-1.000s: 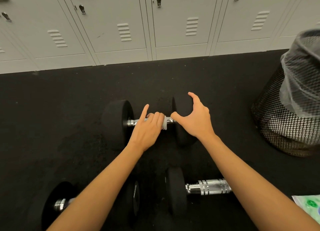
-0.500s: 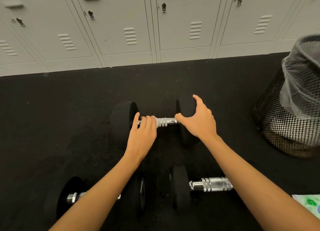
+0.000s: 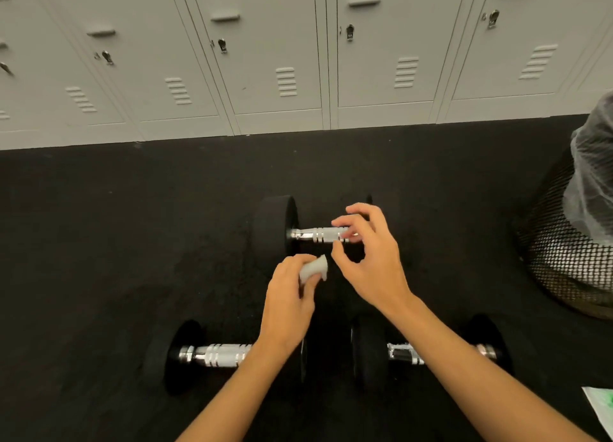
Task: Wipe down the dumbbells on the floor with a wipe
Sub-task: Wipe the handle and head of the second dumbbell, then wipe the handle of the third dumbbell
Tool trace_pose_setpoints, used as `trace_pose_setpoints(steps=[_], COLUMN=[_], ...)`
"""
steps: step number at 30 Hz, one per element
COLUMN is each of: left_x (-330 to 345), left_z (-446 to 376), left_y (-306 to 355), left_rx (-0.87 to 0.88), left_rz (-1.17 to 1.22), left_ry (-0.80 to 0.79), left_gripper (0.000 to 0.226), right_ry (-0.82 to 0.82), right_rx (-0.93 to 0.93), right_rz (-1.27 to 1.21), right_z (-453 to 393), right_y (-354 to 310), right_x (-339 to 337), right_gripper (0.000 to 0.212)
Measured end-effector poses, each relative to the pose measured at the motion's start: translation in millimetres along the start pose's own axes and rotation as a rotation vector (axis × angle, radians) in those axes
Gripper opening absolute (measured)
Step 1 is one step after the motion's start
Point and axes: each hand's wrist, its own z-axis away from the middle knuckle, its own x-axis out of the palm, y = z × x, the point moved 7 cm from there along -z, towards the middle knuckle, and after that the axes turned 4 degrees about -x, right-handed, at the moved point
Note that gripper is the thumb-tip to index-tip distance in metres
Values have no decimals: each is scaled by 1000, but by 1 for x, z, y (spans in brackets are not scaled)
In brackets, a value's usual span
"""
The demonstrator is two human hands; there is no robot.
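Note:
Three black dumbbells with chrome handles lie on the dark floor. The far dumbbell [image 3: 308, 234] is in the middle. A second dumbbell [image 3: 212, 355] lies near left and a third dumbbell [image 3: 404, 353] near right, partly under my forearms. My left hand [image 3: 292, 299] is lifted off the far handle and pinches a crumpled white wipe [image 3: 313, 269]. My right hand [image 3: 371, 259] hovers over the far dumbbell's right end, fingers curled and apart, thumb close to the wipe, holding nothing. That right weight is mostly hidden.
A row of grey lockers [image 3: 298, 60] lines the back wall. A black mesh bin [image 3: 570, 259] with a plastic liner stands at the right. A green-and-white wipes pack [image 3: 600, 408] lies at the bottom right corner.
My left hand has pulled the wipe back off the far dumbbell's handle toward me. My right hand has let go of the right weight and curled toward the wipe.

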Motion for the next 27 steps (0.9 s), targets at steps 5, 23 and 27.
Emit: trace_pose_setpoints(steps=[5,23,27], left_x=[-32,-109,-151], left_z=[5,46,56], left_y=[-5,-31,-64], left_rx=[-200,-43,-169], left_rz=[299,-8,70], left_ry=[120,43,222], left_gripper=[16,42,33], right_ry=[-176,-366,-454], right_rx=[225,810,662], right_rz=[-119,-761,-554], right_z=[9,42,30], right_y=[-5,-52,-56], right_x=[40,142,155], right_gripper=[24,24,19])
